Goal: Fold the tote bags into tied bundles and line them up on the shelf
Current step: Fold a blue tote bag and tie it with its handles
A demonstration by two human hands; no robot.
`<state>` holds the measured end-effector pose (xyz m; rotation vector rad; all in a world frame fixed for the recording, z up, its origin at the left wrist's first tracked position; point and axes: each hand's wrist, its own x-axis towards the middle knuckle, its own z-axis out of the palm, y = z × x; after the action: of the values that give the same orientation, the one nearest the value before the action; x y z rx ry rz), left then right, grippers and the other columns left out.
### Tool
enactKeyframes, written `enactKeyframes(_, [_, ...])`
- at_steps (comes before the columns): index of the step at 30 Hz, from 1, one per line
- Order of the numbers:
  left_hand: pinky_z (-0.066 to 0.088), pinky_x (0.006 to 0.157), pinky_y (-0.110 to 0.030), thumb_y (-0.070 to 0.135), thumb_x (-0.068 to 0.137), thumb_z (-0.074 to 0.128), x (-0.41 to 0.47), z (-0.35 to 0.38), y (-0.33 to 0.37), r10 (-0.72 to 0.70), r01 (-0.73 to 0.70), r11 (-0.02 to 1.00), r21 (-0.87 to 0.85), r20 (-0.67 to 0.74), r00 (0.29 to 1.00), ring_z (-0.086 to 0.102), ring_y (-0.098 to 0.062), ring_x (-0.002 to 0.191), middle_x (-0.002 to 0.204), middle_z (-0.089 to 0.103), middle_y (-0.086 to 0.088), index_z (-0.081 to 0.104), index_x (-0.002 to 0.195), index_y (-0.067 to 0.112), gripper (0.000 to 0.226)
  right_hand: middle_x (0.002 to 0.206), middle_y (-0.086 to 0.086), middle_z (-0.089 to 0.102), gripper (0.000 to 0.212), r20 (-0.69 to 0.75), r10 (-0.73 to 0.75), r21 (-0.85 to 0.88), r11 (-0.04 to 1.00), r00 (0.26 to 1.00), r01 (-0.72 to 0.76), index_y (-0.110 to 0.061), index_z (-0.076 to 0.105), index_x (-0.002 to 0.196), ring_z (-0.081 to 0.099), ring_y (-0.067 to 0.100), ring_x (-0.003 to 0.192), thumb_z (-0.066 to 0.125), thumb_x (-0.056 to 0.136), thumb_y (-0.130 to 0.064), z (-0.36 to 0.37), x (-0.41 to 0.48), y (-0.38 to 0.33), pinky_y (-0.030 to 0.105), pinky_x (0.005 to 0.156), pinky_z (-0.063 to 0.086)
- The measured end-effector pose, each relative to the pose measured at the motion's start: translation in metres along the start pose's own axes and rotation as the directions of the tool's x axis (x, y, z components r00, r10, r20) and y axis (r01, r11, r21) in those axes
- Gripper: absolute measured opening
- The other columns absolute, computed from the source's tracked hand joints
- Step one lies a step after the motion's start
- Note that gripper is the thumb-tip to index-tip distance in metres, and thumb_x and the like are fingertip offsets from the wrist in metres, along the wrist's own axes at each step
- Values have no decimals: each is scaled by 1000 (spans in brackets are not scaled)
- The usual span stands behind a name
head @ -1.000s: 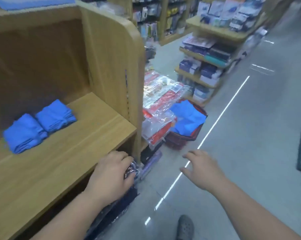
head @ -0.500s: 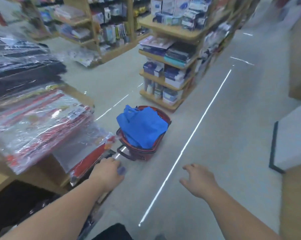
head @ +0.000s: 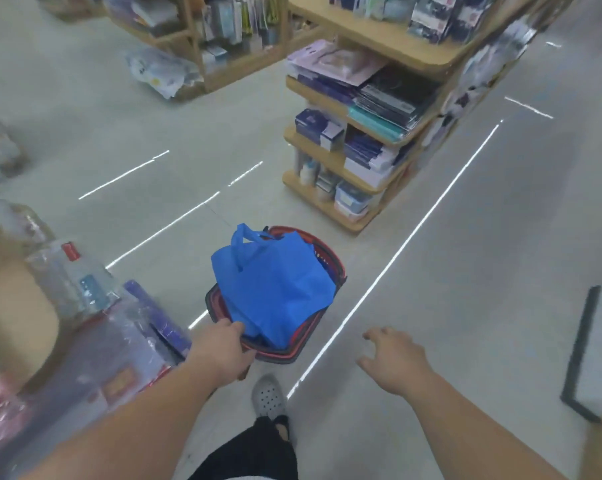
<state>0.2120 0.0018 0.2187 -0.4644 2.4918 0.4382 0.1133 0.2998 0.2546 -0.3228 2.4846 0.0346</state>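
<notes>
Unfolded blue tote bags (head: pixel 275 282) lie heaped in a red shopping basket (head: pixel 330 252) on the floor, one handle loop sticking up at the far left. My left hand (head: pixel 223 353) is at the basket's near rim, fingertips touching the bags' lower corner; the frame does not show whether it grips anything. To the right of the basket, my right hand (head: pixel 393 358) hovers over the floor, empty, with its fingers spread. The shelf holding the tied bundles is out of view.
A low wooden display (head: pixel 19 306) with plastic-wrapped goods (head: pixel 85 289) stands close on my left. A tall wooden shelf unit (head: pixel 372 140) of boxed goods rises behind the basket. My foot in a grey shoe (head: pixel 268 396) is just below the basket. A dark-edged stand (head: pixel 579 351) is at right.
I have turned from the shelf with two blue bundles and closed in on the basket. My left hand went from the display's edge to the basket's near rim; my right hand stayed open.
</notes>
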Motion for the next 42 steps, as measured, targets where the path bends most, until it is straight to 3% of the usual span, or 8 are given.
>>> enactKeyframes(7, [48,95,-37,52,88,56,115,-39,0,-135,141,981,-131,49,990,56,-28,113,119,55,-7,55,128,23,49,147,0,45,61,84,-110,-30,993,990,113,-33,44,146,43,26,135,55,92,-58,-68,145,-31,42,108,41])
enactKeyframes(13, [48,98,-38,54,89,56,191,-43,-9,-303,308,919,-246,59,951,54,-27,119,131,55,-6,49,141,24,61,135,-1,52,58,219,-265,-108,950,939,293,-30,49,141,51,25,123,56,89,-55,-88,280,-61,39,99,47])
enactKeyframes(20, [48,101,-42,55,87,63,276,9,-9,-547,549,717,-429,142,825,53,-30,125,136,52,-7,50,141,23,63,143,4,45,64,380,-376,-267,830,845,490,-28,44,145,48,29,130,60,89,-53,-76,439,-100,41,104,44])
enactKeyframes(26, [40,112,-41,55,87,65,331,85,-24,-623,669,496,-554,309,718,44,-29,137,153,35,-9,59,134,35,52,146,8,41,65,430,-373,-288,806,822,517,-23,43,147,46,32,131,60,91,-50,-40,549,-133,42,107,44])
enactKeyframes(32, [32,118,-37,55,87,68,348,146,-42,-610,736,296,-608,473,636,36,-31,144,160,22,-12,52,142,32,61,154,12,32,68,451,-303,-260,855,840,449,-24,39,150,49,34,130,61,92,-51,10,596,-144,38,103,45])
enactKeyframes(37, [30,117,-33,45,88,73,356,158,-38,-648,654,198,-730,403,646,39,-28,142,150,41,-15,57,139,17,60,146,7,36,59,358,-330,-113,913,873,391,-23,53,138,52,29,124,68,88,-51,27,587,-138,34,96,47])
enactKeyframes(42, [37,110,-35,40,89,73,352,142,-28,-709,609,190,-770,321,628,50,-30,132,141,54,-15,58,136,3,62,135,2,49,40,245,-400,119,916,883,382,-17,63,129,52,19,123,69,93,-32,22,562,-138,20,92,34])
